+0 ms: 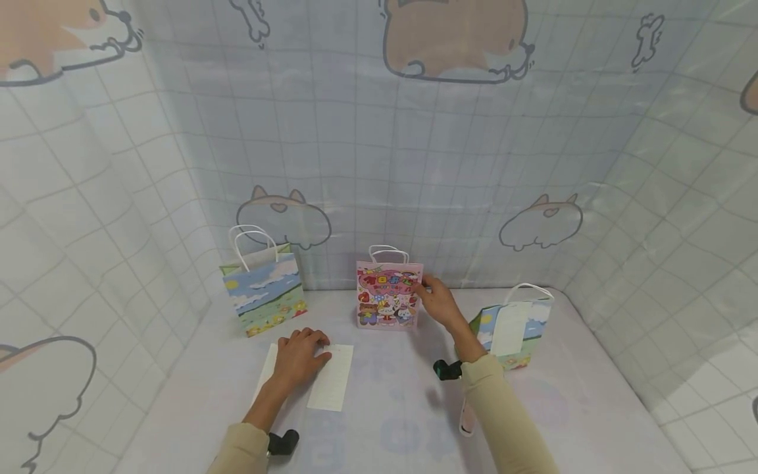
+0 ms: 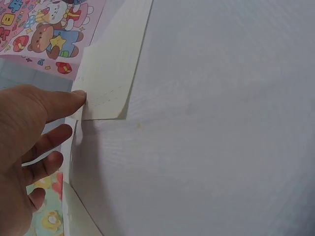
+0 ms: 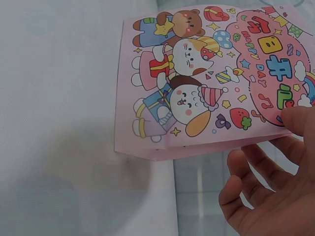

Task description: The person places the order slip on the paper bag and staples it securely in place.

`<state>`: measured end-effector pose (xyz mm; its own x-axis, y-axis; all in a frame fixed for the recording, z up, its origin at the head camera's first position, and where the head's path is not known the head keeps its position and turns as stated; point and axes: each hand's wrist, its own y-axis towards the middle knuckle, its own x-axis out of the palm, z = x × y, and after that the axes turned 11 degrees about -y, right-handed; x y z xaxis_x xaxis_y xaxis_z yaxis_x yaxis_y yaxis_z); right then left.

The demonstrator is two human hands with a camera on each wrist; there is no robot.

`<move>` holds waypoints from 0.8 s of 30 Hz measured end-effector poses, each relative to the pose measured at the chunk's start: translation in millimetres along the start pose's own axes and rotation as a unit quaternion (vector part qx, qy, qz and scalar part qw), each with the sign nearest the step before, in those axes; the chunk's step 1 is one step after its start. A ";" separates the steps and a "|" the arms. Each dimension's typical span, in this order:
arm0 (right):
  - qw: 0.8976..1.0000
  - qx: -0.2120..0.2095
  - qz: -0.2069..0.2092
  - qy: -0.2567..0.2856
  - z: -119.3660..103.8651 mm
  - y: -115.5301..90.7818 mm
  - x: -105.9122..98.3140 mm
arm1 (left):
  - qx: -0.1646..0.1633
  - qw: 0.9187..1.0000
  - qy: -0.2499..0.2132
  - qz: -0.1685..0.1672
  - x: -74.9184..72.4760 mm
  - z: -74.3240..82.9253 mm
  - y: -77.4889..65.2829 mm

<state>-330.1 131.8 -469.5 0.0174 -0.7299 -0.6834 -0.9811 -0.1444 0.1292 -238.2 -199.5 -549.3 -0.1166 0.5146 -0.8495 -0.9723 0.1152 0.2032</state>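
In the head view, a pink paper gift bag [image 1: 387, 296] with cartoon animals stands upright at the back centre. My right hand [image 1: 438, 301] grips its right side edge; in the right wrist view the thumb lies on the printed front and the other fingers [image 3: 256, 172] are behind the side. Two cream paper sheets lie on the table, one at left [image 1: 264, 375] and one further right [image 1: 331, 378]. Between them rests my left hand [image 1: 301, 355], fingers loosely bent. In the left wrist view its thumb touches the edge of a sheet [image 2: 110, 73].
A landscape-print gift bag [image 1: 266, 289] with white handles stands at back left. Another such bag [image 1: 535, 326] is at right, tilted, with a cream sheet [image 1: 508, 329] on its front. A slim pinkish object [image 1: 466, 420] lies partly under the right sleeve. Patterned curtains surround the table [image 1: 391, 408].
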 end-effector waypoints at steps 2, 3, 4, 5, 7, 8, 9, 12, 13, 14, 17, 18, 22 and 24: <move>1.000 -0.002 -0.001 -0.007 -0.3 -0.1 -0.1 | 0.000 1.000 0.002 0.002 -0.7 1.1 -0.2; 1.000 -0.003 -0.002 -0.010 -0.3 -0.2 -0.1 | 0.001 1.000 0.002 0.003 -1.0 1.7 -0.3; 1.000 -0.003 -0.002 -0.013 -0.1 0.0 0.0 | 0.002 1.000 0.002 0.004 -1.5 2.3 -0.5; 1.000 -0.002 -0.003 -0.012 -0.1 -0.1 0.0 | 0.002 1.000 0.000 0.005 -1.8 2.7 -0.7; 1.000 -0.004 -0.004 -0.015 0.8 -0.1 0.4 | 0.003 1.000 -0.009 0.006 -2.4 3.0 -1.4; 1.000 -0.006 -0.004 -0.015 0.8 -0.3 0.6 | 0.003 1.000 -0.013 0.007 -2.4 2.7 -1.8; 1.000 -0.007 -0.004 -0.015 0.7 -0.5 0.7 | 0.003 1.000 -0.016 0.007 -2.3 2.6 -2.3; 1.000 -0.011 -0.007 -0.014 -0.3 -2.1 1.3 | 0.002 1.000 -0.022 0.011 -1.9 1.9 -3.8; 1.000 -0.012 -0.008 -0.013 -1.2 -3.1 1.4 | 0.003 1.000 -0.022 0.013 -1.8 1.7 -4.3; 1.000 -0.011 -0.010 -0.012 -2.3 -4.4 1.5 | 0.004 1.000 -0.021 0.013 -1.7 1.5 -4.8; 1.000 -0.008 -0.014 -0.013 -4.8 -8.9 2.3 | 0.008 1.000 -0.025 0.017 -2.8 2.8 -6.4; 1.000 -0.007 -0.016 -0.015 -5.5 -10.6 2.7 | 0.008 0.999 -0.027 0.018 -3.3 3.4 -7.0; 0.999 -0.015 -0.025 -0.016 -8.6 -17.4 4.0 | 0.014 0.999 -0.035 0.023 -6.4 8.4 -9.6; 0.999 -0.026 -0.028 -0.015 -10.0 -20.2 4.3 | 0.019 0.999 -0.039 0.025 -9.3 12.5 -11.1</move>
<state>-308.4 124.9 -467.9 0.0646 -0.6994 -0.7118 -0.9672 -0.2196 0.1280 -223.8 -195.0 -537.6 -0.1474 0.5845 -0.7979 -0.9572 0.1190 0.2639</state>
